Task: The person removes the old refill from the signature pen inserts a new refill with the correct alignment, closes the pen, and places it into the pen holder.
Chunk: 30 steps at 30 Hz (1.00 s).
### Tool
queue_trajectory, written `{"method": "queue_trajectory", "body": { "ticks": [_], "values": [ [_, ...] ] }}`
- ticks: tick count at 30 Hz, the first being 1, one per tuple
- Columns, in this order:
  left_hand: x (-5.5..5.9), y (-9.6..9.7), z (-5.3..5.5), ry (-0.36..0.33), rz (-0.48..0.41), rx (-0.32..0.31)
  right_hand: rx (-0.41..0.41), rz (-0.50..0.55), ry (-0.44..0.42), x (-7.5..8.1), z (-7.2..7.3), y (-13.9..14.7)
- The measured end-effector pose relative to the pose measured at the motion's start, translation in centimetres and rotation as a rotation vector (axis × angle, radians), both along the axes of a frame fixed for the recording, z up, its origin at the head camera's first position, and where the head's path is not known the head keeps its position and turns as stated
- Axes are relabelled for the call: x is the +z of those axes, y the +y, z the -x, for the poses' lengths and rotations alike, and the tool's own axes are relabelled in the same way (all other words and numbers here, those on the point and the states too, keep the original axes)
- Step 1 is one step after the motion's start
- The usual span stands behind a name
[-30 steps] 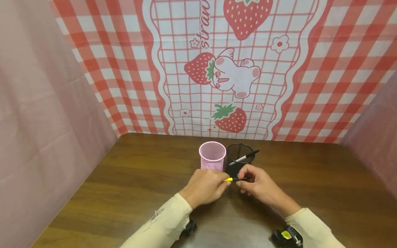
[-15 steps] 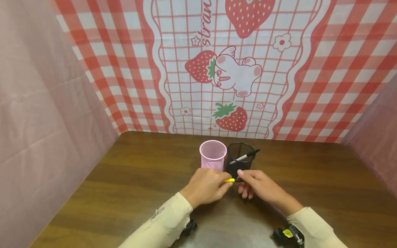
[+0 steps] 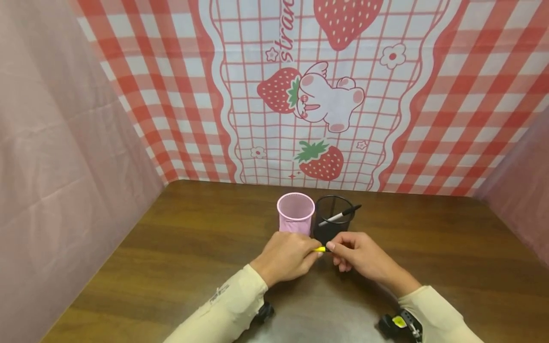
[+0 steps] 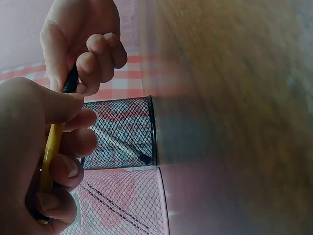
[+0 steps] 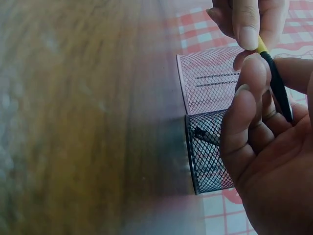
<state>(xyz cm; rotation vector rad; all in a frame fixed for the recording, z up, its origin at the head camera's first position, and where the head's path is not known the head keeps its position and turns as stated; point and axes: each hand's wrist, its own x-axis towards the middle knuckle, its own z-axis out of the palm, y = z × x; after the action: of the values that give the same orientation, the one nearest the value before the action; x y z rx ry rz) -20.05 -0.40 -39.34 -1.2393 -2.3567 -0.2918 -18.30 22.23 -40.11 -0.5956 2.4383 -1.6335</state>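
Note:
My left hand (image 3: 286,257) grips a pen by its yellow barrel (image 4: 51,152), with the fingers curled around it. The pen's black, pointed end (image 5: 279,90) sticks out toward my right hand (image 3: 360,257). There the right thumb and fingertips pinch the black part, and the point lies over the palm in the right wrist view. Both hands are close together, in front of two mesh pencil cups. Behind the left hand stands the pink cup (image 3: 296,226). Beside it is the black cup (image 3: 327,232), in which a white pen with a black cap (image 3: 339,216) leans to the right.
Under everything lies a brown wood-look table (image 3: 206,224). A red and white checked cloth with strawberries (image 3: 321,163) hangs behind it. Pink curtains (image 3: 64,143) close off both sides.
The right hand has shifted its fingers on the pen's black end, loosening and then pinching nearer the yellow barrel. The left hand stays gripping the pen. The cups stand unmoved.

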Motion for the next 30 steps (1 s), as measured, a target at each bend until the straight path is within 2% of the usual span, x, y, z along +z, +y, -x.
{"method": "queue_trajectory", "body": {
  "ticks": [3, 10, 24, 30],
  "values": [
    [-0.08, -0.03, 0.00, -0.005, 0.007, 0.010, -0.009, 0.018, -0.010, 0.01, -0.13, -0.08],
    [-0.17, -0.14, 0.01, -0.023, -0.001, 0.012, -0.018, 0.003, 0.041, 0.09, -0.31, -0.15],
    [0.00, -0.08, 0.12, -0.032, 0.003, 0.034, -0.062, 0.045, 0.139, 0.03, -0.43, -0.61],
    [-0.07, -0.02, 0.06, -0.022, 0.002, 0.023, -0.061, 0.058, 0.153, -0.20, -0.31, -0.57]
  ]
}}
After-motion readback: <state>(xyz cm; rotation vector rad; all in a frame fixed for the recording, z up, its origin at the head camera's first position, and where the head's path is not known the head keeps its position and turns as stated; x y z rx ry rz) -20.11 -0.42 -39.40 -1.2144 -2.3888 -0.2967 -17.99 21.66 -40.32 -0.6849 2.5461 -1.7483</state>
